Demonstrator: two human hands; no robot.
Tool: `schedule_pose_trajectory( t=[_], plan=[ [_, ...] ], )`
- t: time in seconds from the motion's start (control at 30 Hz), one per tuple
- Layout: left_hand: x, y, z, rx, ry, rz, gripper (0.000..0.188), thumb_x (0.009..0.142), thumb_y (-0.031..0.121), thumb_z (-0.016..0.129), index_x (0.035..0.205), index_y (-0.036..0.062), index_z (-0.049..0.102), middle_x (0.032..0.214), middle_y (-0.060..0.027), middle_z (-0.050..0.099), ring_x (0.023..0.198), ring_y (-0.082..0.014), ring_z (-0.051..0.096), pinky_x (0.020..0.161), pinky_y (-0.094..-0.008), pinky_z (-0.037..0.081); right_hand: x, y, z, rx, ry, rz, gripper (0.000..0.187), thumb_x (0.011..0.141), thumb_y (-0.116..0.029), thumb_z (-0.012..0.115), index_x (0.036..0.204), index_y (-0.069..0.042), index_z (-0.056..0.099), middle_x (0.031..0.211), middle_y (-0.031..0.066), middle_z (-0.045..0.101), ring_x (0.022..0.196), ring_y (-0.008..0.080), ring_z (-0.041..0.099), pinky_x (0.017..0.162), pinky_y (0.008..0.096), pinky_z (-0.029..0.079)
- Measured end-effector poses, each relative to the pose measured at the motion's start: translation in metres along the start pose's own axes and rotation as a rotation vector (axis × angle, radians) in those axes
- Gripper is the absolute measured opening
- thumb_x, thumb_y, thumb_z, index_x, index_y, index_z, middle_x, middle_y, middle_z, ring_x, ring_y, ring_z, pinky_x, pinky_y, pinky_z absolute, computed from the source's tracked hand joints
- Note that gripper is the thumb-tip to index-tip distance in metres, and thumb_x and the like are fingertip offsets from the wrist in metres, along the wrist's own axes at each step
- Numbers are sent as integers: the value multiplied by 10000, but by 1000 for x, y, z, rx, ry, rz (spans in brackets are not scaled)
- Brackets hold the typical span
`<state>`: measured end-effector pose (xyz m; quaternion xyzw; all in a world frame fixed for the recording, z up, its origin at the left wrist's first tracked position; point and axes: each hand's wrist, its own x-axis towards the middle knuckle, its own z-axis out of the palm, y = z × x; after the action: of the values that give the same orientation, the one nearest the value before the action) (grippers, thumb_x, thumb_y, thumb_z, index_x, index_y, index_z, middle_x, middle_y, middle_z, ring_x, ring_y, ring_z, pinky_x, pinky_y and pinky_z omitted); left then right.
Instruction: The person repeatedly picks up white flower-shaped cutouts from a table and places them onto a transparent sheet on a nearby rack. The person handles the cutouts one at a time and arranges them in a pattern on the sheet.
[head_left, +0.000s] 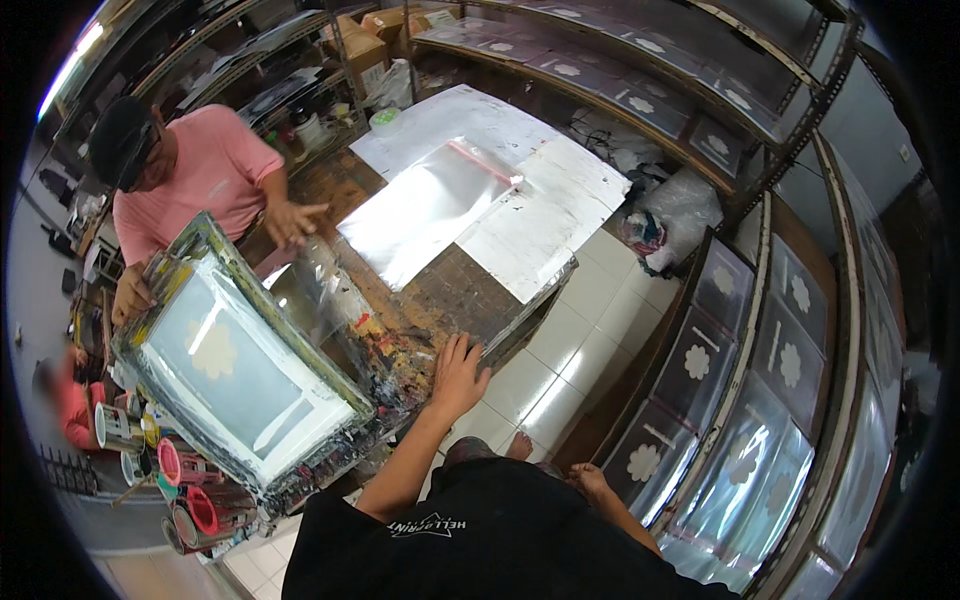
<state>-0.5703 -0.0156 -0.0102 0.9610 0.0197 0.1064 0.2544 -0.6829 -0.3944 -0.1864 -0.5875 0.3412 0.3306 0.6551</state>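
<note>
My left hand (460,378) lies on the near edge of the paint-stained wooden table (430,325), its fingers stretched out and nothing held. Down beside my leg, my right hand (590,480) has its fingers curled in, with nothing visible in them. Left of my left hand, a screen-printing frame (250,365) is tilted up, a pale flower shape on its mesh. Across the table a person in a pink shirt (215,165) grips the frame's far corner with one hand and spreads the other over a clear plastic sheet (310,290).
A stack of clear plastic sheets (430,205) lies on white boards (540,215). To my right stand racks (690,430) of flower-printed sheets; a shelf (600,80) at the back holds more. Paint buckets (190,465) crowd the lower left. Another person (78,400) is farther left.
</note>
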Motion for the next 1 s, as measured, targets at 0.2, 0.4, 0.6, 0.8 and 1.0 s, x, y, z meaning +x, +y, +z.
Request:
schedule_pose_trajectory(
  t=[0.2, 0.4, 0.6, 0.8, 1.0],
  plan=[
    [25, 31, -12, -230, 107, 21, 417, 877, 139, 661, 1257, -20, 595, 1404, -241, 503, 1340, -427, 432, 1122, -498, 354, 68, -8, -74, -270, -11, -31, 104, 988, -129, 563, 1026, -40, 600, 825, 58, 625, 683, 200, 643, 596, 341, 543],
    [100, 28, -35, 72, 420, 64, 495, 857, 128, 680, 1298, -46, 541, 1434, -252, 465, 1365, -432, 394, 1129, -536, 321, 96, -82, -77, -448, 80, -272, 110, 965, -49, 521, 1051, -67, 589, 892, 42, 617, 761, 182, 654, 630, 319, 534],
    [119, -37, 35, 338, 183, -85, 559, 888, 230, 677, 1365, -13, 514, 1438, -239, 471, 1370, -392, 398, 1117, -566, 304, 62, -112, -50, -367, 49, -186, 142, 982, -86, 543, 1116, -76, 591, 990, 41, 630, 877, 193, 666, 721, 326, 542],
    [109, 0, 41, 262, 183, 162, 190, 871, 138, 659, 1047, 70, 681, 1177, -63, 667, 1177, -250, 575, 1063, -507, 356, 22, -90, -10, -177, -13, -157, 184, 984, -96, 562, 1162, -60, 590, 1082, 77, 646, 937, 211, 666, 785, 345, 553],
    [61, 74, 33, -2, 119, 437, 197, 846, 124, 669, 1040, 86, 680, 1120, -43, 686, 1104, -219, 608, 1065, -525, 349, -68, -177, 71, 381, -408, -416, 307, 996, -236, 604, 1258, -87, 549, 1314, 82, 584, 1208, 283, 586, 1012, 437, 483]
  ],
)
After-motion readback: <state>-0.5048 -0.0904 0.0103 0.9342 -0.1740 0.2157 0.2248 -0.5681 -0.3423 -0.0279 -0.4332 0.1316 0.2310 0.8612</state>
